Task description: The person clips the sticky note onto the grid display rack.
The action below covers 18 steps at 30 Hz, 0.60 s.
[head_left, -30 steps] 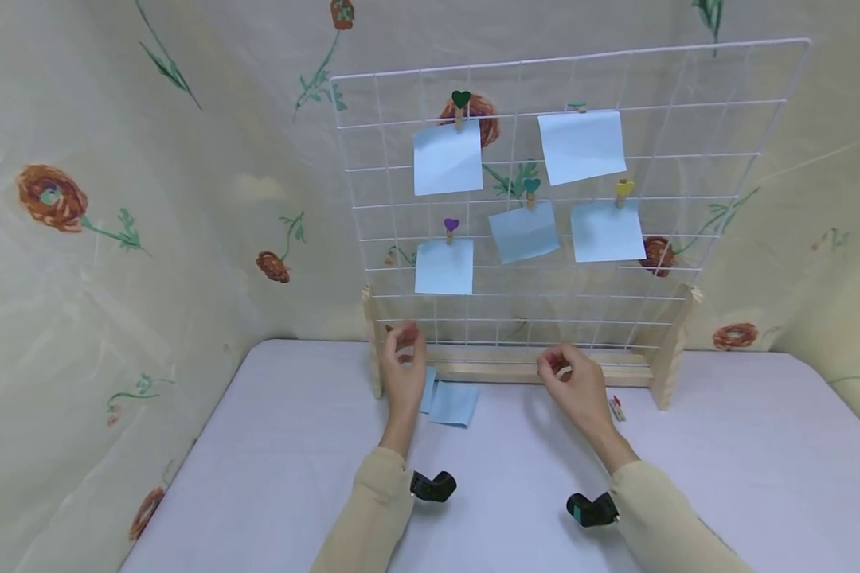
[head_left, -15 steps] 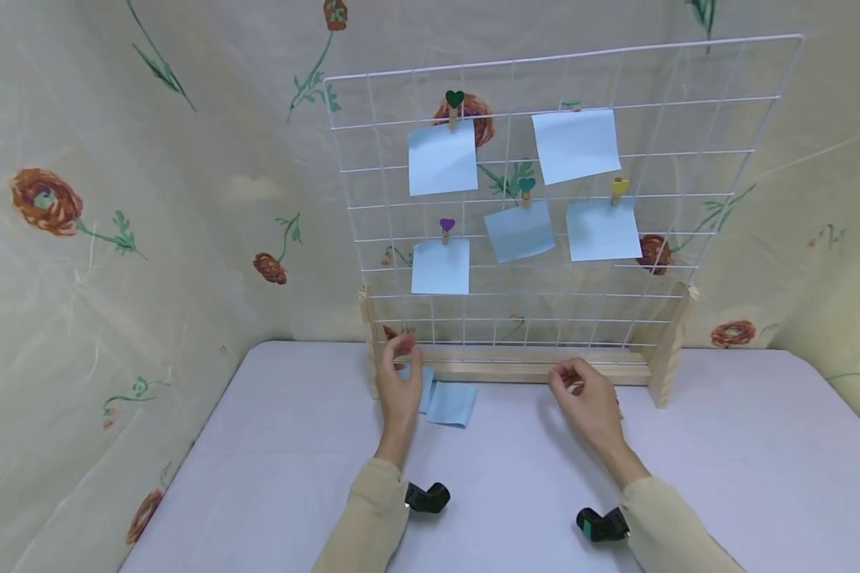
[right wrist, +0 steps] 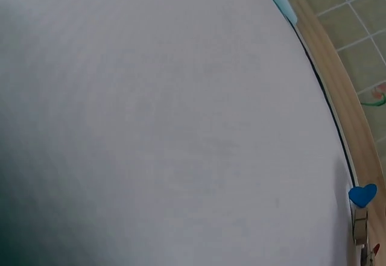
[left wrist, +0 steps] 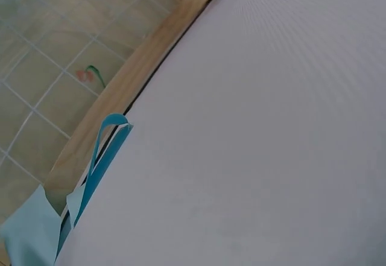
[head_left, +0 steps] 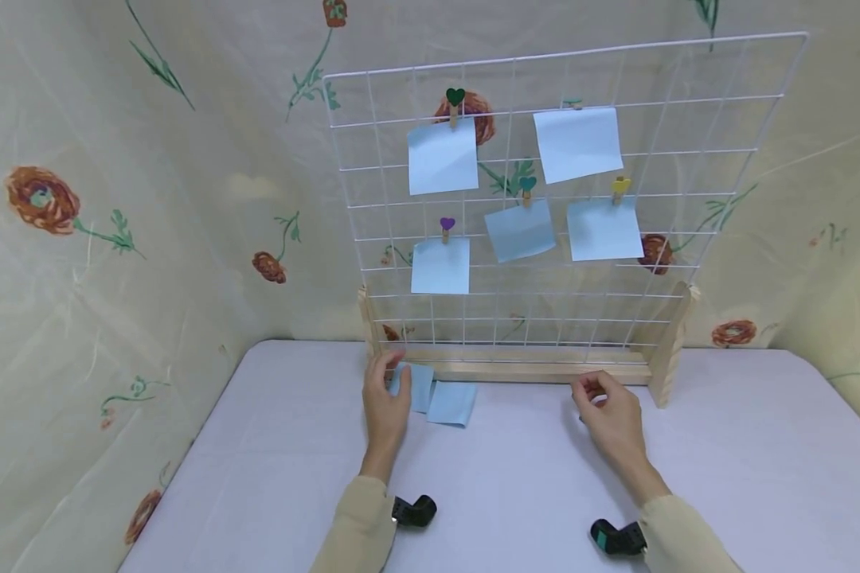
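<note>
My left hand (head_left: pixel 385 406) is at the left end of the wooden base, thumb and fingers spread apart beside a blue paper note (head_left: pixel 420 387). A second blue note (head_left: pixel 452 403) lies next to it; in the left wrist view one note (left wrist: pixel 105 157) shows a curled edge. My right hand (head_left: pixel 612 414) hovers low over the table in front of the base, fingers loosely bent. Close under it is a clothespin with a blue heart (right wrist: pixel 362 195), mostly hidden by the hand in the head view. A small red bit of another clip (right wrist: pixel 377 249) shows beside it.
A white wire grid (head_left: pixel 566 306) stands in a wooden base (head_left: pixel 516 372) at the table's back. Several blue notes hang on it from heart clothespins, including a purple one (head_left: pixel 447 225) and a dark green one (head_left: pixel 455 97). Flower-patterned cloth (head_left: pixel 186 318) surrounds the white table (head_left: pixel 502 493).
My left hand has drawn back from the grid's lower left and its fingers have spread by the notes. My right hand has moved right and nearer to me, covering the red clip.
</note>
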Available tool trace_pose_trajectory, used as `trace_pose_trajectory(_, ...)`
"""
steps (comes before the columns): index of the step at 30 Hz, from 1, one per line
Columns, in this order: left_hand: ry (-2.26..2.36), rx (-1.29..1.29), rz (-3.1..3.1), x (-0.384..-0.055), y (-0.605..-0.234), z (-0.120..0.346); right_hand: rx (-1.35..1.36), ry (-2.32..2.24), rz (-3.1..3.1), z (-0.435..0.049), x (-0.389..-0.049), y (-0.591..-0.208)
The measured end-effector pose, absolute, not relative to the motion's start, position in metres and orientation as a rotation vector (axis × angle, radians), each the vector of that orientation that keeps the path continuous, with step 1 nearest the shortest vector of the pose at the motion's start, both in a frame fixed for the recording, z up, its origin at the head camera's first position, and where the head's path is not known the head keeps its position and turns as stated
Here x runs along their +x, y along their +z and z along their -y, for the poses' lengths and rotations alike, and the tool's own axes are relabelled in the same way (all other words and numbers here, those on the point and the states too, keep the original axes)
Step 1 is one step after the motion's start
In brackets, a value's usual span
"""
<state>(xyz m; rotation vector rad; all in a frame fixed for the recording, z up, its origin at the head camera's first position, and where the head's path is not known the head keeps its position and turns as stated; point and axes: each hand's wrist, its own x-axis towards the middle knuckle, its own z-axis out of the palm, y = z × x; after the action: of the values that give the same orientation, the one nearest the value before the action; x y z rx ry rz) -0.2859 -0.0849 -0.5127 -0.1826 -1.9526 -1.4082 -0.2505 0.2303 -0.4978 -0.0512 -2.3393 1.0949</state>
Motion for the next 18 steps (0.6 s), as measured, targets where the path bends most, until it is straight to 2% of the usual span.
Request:
trace_pose_trajectory(12,-1.352,-0.027,2.028,-0.278,-0.523,0.094,-0.223,1.174,2.179,-0.248,-0.226,-0.519)
trace_pose_trajectory(18,-1.346,0.041,1.994,-0.277,-0.523,0.094,-0.327,1.175,2.123,-0.258,-0.219,-0.517)
